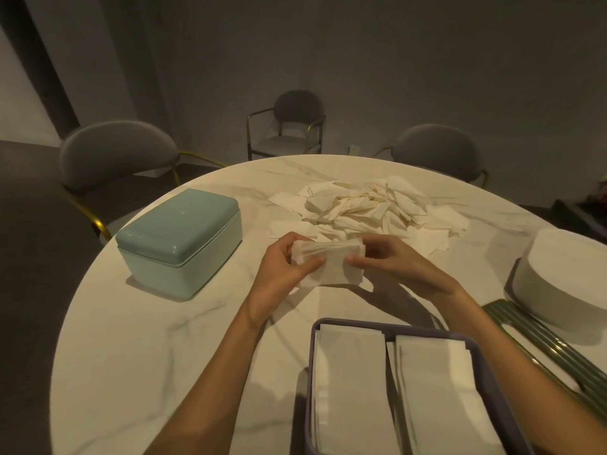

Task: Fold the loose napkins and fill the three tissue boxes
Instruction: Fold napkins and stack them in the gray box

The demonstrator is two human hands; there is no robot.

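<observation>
Both hands hold a small stack of white folded napkins (330, 262) just above the table's middle. My left hand (284, 264) pinches its left end, and my right hand (387, 262) pinches the right end. Behind them lies a heap of loose napkins (364, 208). A teal tissue box (179, 241) with its lid on stands at the left. An open purple-grey box (486, 362) near the front edge holds two rows of folded napkins (351, 389). A white rounded box lid (565, 277) sits at the right over a green ribbed box (538, 336).
The round marble table (157, 339) fills the view. Three grey chairs with gold legs stand beyond its far edge: one at the left (115, 152), one at the back (295, 119), one at the right (433, 149).
</observation>
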